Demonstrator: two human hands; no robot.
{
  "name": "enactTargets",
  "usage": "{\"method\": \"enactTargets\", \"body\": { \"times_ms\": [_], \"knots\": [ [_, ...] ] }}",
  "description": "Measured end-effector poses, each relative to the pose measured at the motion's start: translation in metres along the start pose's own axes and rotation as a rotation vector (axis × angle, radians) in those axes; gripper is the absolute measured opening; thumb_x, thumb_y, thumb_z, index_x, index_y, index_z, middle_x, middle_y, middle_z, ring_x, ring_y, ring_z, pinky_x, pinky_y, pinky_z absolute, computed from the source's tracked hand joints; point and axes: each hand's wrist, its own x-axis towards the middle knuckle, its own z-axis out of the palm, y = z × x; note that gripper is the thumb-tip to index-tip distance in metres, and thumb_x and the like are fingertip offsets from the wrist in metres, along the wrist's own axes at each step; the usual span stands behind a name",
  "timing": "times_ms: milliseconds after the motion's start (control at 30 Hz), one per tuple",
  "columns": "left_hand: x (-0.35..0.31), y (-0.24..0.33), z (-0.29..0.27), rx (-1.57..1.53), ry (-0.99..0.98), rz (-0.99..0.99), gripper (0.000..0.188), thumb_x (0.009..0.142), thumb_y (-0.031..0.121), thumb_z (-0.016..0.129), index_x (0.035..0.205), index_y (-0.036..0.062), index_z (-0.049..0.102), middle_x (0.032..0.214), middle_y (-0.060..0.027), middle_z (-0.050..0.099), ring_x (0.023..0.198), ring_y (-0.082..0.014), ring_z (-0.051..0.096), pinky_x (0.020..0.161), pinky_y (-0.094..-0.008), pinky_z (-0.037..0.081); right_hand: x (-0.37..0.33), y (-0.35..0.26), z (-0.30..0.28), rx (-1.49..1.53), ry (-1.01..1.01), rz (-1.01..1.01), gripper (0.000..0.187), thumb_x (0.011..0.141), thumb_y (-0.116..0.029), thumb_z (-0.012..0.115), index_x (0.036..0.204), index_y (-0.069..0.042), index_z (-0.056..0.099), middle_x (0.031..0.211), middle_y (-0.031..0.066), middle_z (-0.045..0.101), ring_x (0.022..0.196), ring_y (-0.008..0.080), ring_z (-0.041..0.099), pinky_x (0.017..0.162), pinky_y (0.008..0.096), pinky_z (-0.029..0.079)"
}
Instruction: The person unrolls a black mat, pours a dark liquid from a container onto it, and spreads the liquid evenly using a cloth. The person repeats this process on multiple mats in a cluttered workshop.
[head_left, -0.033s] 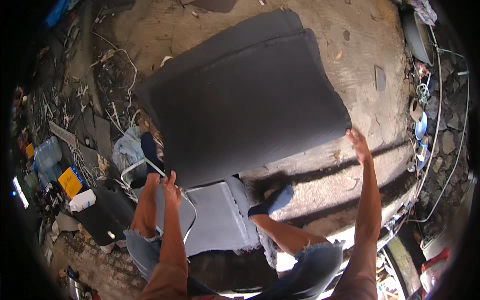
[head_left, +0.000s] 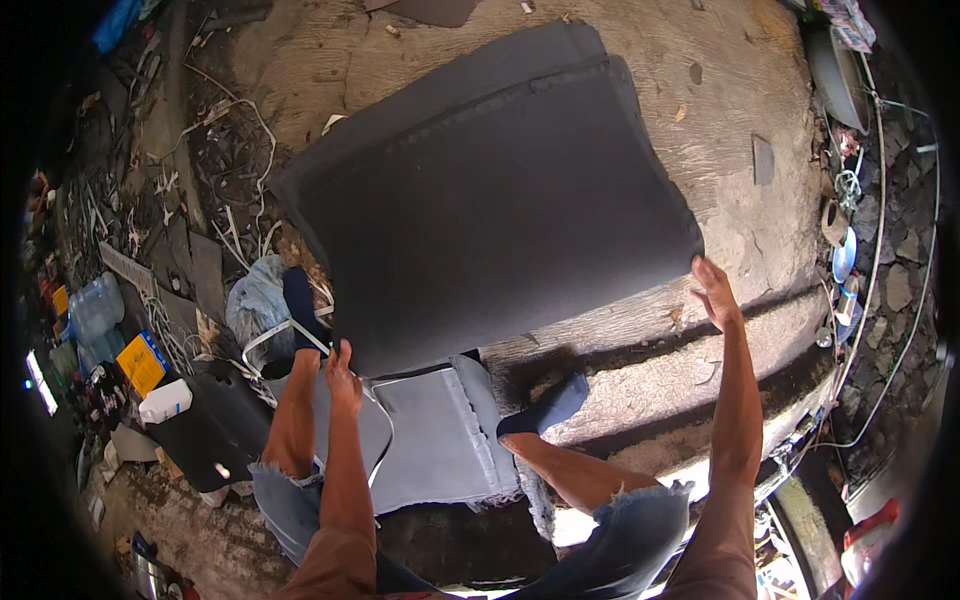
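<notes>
— How's the upper charcoal sheet (head_left: 500,210) held?
— Left hand (head_left: 343,376) and right hand (head_left: 716,292) each pinch a near corner.
— Its lie?
— Ahead of the fingers, long axis slanting left to right.

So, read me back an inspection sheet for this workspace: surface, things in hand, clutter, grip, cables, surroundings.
Surface: rough tan floor, stained, small scraps about.
Things in hand: large dark sheet overlapping another dark sheet; gray sheet between the legs.
Clutter: yellow-and-blue box, white container and clear bottle, all left.
Grip: left fingers at the large sheet's near-left corner, right fingers at its right corner; firmness unclear.
Cables: pale cord down the right side; electrical or not, cannot tell.
Surroundings: dark stones far right.
</notes>
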Motion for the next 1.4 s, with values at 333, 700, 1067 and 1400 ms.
{"method": "enactTargets", "body": {
  "times_ms": [333, 700, 1067, 1400],
  "knots": [
    [-0.014, -0.059, -0.025, 0.246, -0.033, -0.161, 0.053, 0.081, 0.02, 0.082, 0.126, 0.0229, 0.056, 0.117, 0.0099, 0.059, 0.115, -0.0087, 0.05, 0.096, -0.0389, 0.037, 0.059, -0.065, 0.069, -0.32, 0.286, -0.433, 0.076, 0.084, -0.06, 0.074, 0.114, 0.009, 0.066, 0.097, 0.0168, 0.068, 0.093, 0.0212, 0.061, 0.085, 0.0341, 0.048],
    [-0.023, -0.059, 0.011, -0.363, 0.339, -0.298, 0.117, 0.063, 0.043, 0.095, 0.152, 0.0164, 0.025, 0.158, -0.0138, 0.013, 0.146, -0.0372, 0.021, 0.106, -0.0602, 0.044, 0.013, -0.045, 0.049, -0.028, -0.074, -0.08, 0.096, 0.078, -0.06, 0.08, 0.147, -0.006, 0.041, 0.145, 0.014, 0.05, 0.138, 0.031, 0.041, 0.112, 0.0585, 0.027],
    [-0.075, 0.188, -0.049, -0.443, 0.292, 0.02, 0.086, 0.068, 0.032, 0.093, 0.139, 0.0143, 0.048, 0.123, -0.014, 0.061, 0.112, -0.0343, 0.062, 0.089, -0.0542, 0.055, -0.173, -0.194, 0.116, 0.508, 0.201, -0.231, 0.059, 0.08, -0.028, 0.083, 0.124, 0.001, 0.058, 0.117, 0.016, 0.065, 0.094, 0.0302, 0.068, 0.069, 0.0407, 0.06],
    [-0.242, 0.46, -0.231, -0.404, 0.252, 0.169, 0.065, 0.073, 0.034, 0.09, 0.123, 0.0062, 0.06, 0.115, -0.0106, 0.066, 0.103, -0.0251, 0.066, 0.076, -0.045, 0.058, -0.425, -0.411, 0.154, 0.145, -0.155, -0.154, 0.059, 0.086, -0.036, 0.072, 0.131, -0.003, 0.053, 0.123, 0.0125, 0.06, 0.109, 0.0266, 0.062, 0.078, 0.047, 0.058]
  ]
}}
